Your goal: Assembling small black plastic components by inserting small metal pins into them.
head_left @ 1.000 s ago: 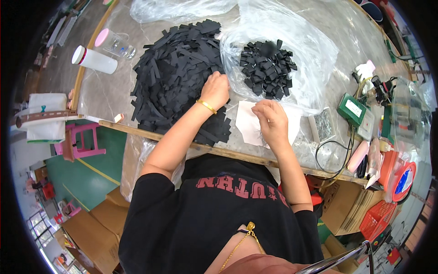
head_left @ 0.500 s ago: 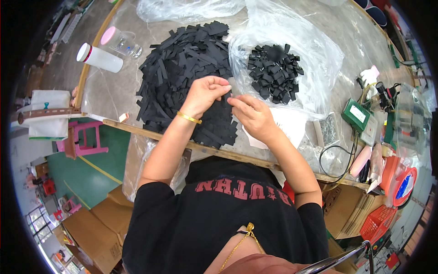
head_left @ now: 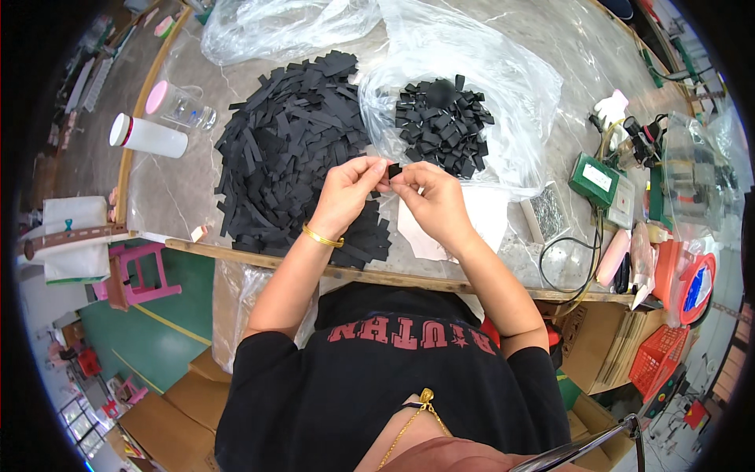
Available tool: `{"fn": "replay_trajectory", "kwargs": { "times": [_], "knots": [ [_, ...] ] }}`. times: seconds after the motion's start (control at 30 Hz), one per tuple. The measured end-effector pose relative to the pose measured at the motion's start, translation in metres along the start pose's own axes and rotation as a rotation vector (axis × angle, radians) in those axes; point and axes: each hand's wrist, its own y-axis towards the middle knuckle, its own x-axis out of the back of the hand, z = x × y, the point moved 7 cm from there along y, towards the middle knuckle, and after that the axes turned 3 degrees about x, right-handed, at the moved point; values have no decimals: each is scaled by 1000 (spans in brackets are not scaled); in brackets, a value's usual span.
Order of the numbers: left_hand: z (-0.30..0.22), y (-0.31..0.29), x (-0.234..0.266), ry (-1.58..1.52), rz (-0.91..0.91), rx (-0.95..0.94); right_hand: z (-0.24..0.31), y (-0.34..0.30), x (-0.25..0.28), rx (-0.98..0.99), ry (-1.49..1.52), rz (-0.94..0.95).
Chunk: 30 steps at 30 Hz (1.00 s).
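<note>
Over the near edge of the large pile of flat black strips point(head_left: 287, 149), my left hand point(head_left: 350, 193) and my right hand point(head_left: 434, 200) meet fingertip to fingertip. Pinched between them is a small black strip point(head_left: 395, 170), of which only a short end shows. A gold bangle circles my left wrist. Just beyond my right hand, a smaller heap of short, folded black pieces point(head_left: 444, 134) lies on a clear plastic bag point(head_left: 523, 118). White paper point(head_left: 480, 220) lies under my right wrist.
A white bottle point(head_left: 157, 138) and a clear pink-lidded jar point(head_left: 185, 106) lie at the left. On the right are a green box point(head_left: 594, 179) with a cable point(head_left: 562, 245), and a small tray of metal bits point(head_left: 548, 214). The table's wooden edge point(head_left: 236, 253) runs in front of me.
My hands have drawn together, and the end of the black strip now shows between their fingertips. The whole view has shifted, so the table things appear further left.
</note>
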Motion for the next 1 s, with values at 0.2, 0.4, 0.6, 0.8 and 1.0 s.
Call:
{"fn": "replay_trajectory", "kwargs": {
  "times": [0.2,0.4,0.6,0.8,1.0],
  "knots": [
    [5,-3,0,11,32,-9,1,0,2,-30,-4,8],
    [4,-1,-3,60,66,-12,15,1,4,107,-195,23],
    [2,1,0,123,74,6,16,1,7,58,-135,89],
    [-6,1,-6,334,114,28,1,5,18,-76,32,-1],
    [-17,3,-15,440,102,-7,1,2,19,-6,-40,-122]
  ]
}}
